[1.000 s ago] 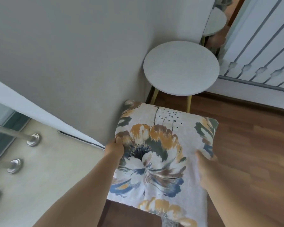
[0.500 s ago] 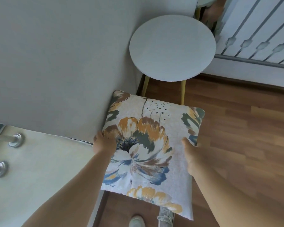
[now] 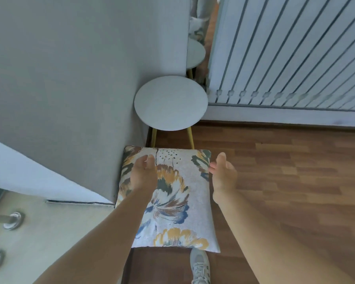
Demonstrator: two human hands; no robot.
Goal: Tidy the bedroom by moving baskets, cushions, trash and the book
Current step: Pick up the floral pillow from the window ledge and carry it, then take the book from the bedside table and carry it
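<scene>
cushion (image 3: 172,203) before side table (image 3: 170,103), beside wall (image 3: 80,78)

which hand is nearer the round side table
Right. The right hand hangs off the floral cushion's right edge, just below the round side table; the left hand is over the cushion, about level.
</scene>
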